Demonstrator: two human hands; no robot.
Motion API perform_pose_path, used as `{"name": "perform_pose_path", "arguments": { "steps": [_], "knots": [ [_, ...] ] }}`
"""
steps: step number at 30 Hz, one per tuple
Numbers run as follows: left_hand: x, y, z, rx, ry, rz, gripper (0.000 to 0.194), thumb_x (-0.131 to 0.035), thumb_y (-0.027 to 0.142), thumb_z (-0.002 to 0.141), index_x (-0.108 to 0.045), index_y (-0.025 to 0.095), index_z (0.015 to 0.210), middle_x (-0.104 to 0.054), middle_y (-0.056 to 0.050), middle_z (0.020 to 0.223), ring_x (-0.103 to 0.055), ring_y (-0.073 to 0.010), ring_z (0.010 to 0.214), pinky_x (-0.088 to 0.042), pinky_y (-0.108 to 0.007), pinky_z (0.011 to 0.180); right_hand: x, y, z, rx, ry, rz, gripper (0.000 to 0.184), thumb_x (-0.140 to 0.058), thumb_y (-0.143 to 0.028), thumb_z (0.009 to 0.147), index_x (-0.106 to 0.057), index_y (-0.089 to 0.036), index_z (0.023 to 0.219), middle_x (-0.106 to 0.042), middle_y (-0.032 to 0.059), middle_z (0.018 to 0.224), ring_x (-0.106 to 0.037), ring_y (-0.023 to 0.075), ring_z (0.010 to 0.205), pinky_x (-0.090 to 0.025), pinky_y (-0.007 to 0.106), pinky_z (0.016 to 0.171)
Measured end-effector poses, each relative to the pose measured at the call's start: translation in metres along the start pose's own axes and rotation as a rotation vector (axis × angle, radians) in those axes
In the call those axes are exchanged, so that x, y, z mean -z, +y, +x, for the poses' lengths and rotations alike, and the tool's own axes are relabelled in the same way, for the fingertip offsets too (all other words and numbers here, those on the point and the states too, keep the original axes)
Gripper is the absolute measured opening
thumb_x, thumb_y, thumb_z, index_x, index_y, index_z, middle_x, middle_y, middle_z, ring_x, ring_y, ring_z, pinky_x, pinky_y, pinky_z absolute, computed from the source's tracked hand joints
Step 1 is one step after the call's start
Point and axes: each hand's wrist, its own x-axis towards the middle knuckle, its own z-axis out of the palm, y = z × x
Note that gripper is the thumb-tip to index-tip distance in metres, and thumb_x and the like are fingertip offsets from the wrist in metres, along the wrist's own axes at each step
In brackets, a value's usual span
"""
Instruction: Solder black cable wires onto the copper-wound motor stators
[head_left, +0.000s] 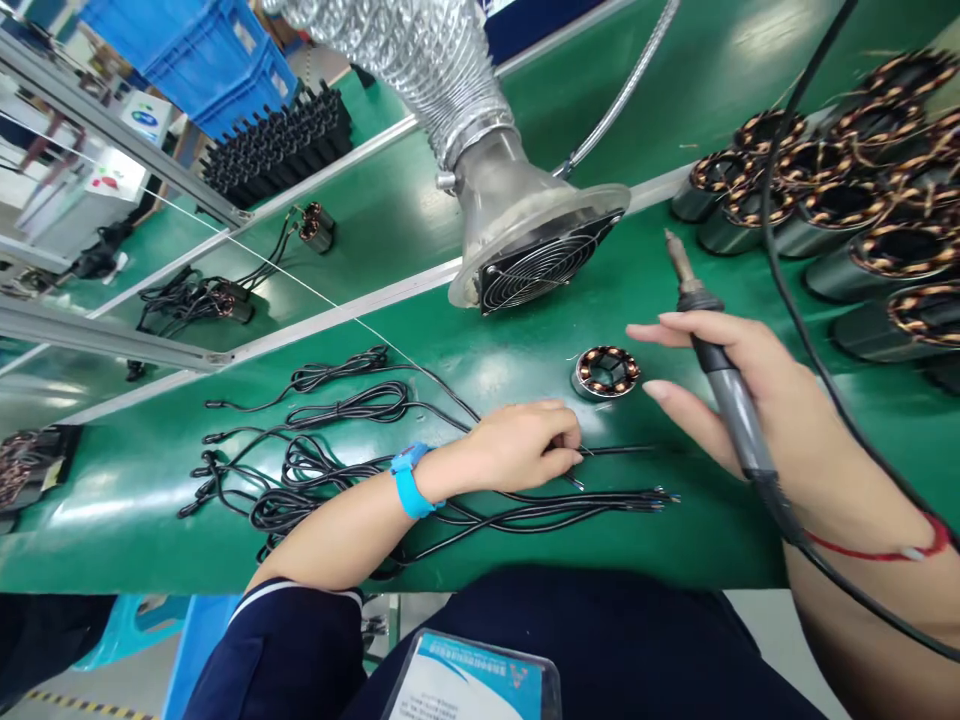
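My left hand (525,445) is closed low over the green bench, its fingers curled around a thin solder wire (420,368) that comes in from the upper left. A short fine end shows past its fingertips, beside a black cable (622,450). In my right hand (765,390) lies a soldering iron (727,390), its tip pointing up and away. The thumb and index finger of that hand are spread towards a small stator (606,392) with copper windings, apart from it. Bundled black cables (345,405) lie left; stripped cable ends (652,500) lie near the front edge.
A fume extractor hood (487,225) with a grille hangs over the bench from a foil duct (420,60). Many stators (825,210) stand at the right. The iron's black cord (772,200) crosses there. A glossy divider (285,290) runs along the back.
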Motion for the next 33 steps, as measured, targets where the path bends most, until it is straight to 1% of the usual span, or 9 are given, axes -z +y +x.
{"name": "perform_pose_path", "arguments": {
  "steps": [4,7,9,15,18,21,24,29,33],
  "knots": [
    [0.011,0.003,-0.007,0.094,0.115,-0.415,0.019,-0.060,0.034,0.083,-0.054,0.017,0.079,-0.045,0.005,0.065,-0.035,-0.0076,0.057,-0.030,-0.023,0.056,0.008,-0.020,-0.005,-0.193,0.194,0.155,0.033,-0.063,-0.026,0.089,-0.055,-0.027,0.121,-0.073,0.0033,0.094,-0.071,0.0198,0.088,-0.058,0.040,0.085],
    [0.015,0.003,-0.010,0.153,0.142,-0.563,0.027,-0.065,0.040,0.077,-0.053,0.016,0.077,-0.039,0.007,0.059,-0.028,-0.0060,0.053,-0.024,-0.022,0.052,0.008,-0.034,-0.008,-0.359,0.231,0.458,0.033,-0.068,-0.024,0.084,-0.055,-0.027,0.114,-0.072,0.0001,0.088,-0.072,0.0161,0.073,-0.062,0.032,0.072],
    [0.015,0.003,-0.010,0.159,0.158,-0.596,0.029,-0.066,0.041,0.075,-0.051,0.016,0.076,-0.041,0.007,0.059,-0.029,-0.0056,0.053,-0.024,-0.022,0.052,0.006,-0.041,-0.008,-0.418,0.228,0.579,0.035,-0.070,-0.023,0.082,-0.054,-0.027,0.113,-0.072,-0.0011,0.086,-0.072,0.0142,0.071,-0.062,0.027,0.068],
    [0.009,0.000,-0.006,0.158,0.186,-0.590,0.030,-0.068,0.041,0.075,-0.051,0.017,0.078,-0.041,0.007,0.060,-0.029,-0.0053,0.053,-0.024,-0.022,0.052,0.000,-0.046,-0.009,-0.446,0.283,0.688,0.037,-0.072,-0.023,0.079,-0.055,-0.026,0.112,-0.071,-0.0017,0.084,-0.070,0.0121,0.071,-0.061,0.023,0.067],
    [0.006,0.001,-0.003,0.106,0.237,-0.657,0.036,-0.067,0.048,0.076,-0.051,0.016,0.080,-0.045,0.006,0.065,-0.032,-0.0049,0.055,-0.027,-0.021,0.053,-0.003,-0.045,-0.010,-0.475,0.294,0.696,0.036,-0.072,-0.022,0.079,-0.056,-0.025,0.111,-0.071,-0.0018,0.079,-0.069,0.0111,0.072,-0.059,0.020,0.065],
    [0.003,0.003,0.000,0.040,0.278,-0.770,0.042,-0.059,0.057,0.082,-0.052,0.015,0.081,-0.051,0.003,0.071,-0.035,-0.0039,0.054,-0.029,-0.021,0.053,-0.011,-0.048,-0.010,-0.489,0.163,0.753,0.036,-0.068,-0.022,0.080,-0.053,-0.025,0.112,-0.069,-0.0028,0.077,-0.067,0.0106,0.066,-0.057,0.021,0.061],
    [0.000,0.005,0.002,0.037,0.284,-0.806,0.044,-0.057,0.059,0.083,-0.051,0.016,0.079,-0.051,0.004,0.070,-0.035,-0.0033,0.052,-0.029,-0.021,0.052,-0.021,-0.054,-0.009,-0.484,0.023,0.762,0.037,-0.065,-0.021,0.079,-0.051,-0.024,0.112,-0.066,-0.0036,0.076,-0.065,0.0110,0.060,-0.056,0.022,0.053],
    [-0.003,0.008,0.000,0.047,0.334,-0.751,0.037,-0.057,0.050,0.084,-0.050,0.016,0.073,-0.049,0.004,0.065,-0.037,-0.0048,0.057,-0.031,-0.021,0.055,-0.032,-0.060,-0.008,-0.440,0.063,0.677,0.044,-0.065,-0.022,0.080,-0.047,-0.026,0.119,-0.064,-0.0031,0.083,-0.067,0.0112,0.064,-0.057,0.022,0.055],
    [-0.003,0.010,-0.003,0.019,0.298,-0.694,0.030,-0.054,0.042,0.087,-0.050,0.015,0.072,-0.043,0.006,0.061,-0.033,-0.0054,0.055,-0.028,-0.021,0.053,-0.031,-0.060,-0.008,-0.406,0.067,0.589,0.044,-0.066,-0.024,0.081,-0.046,-0.026,0.121,-0.064,-0.0022,0.086,-0.067,0.0113,0.063,-0.058,0.023,0.058]
  ]
}}
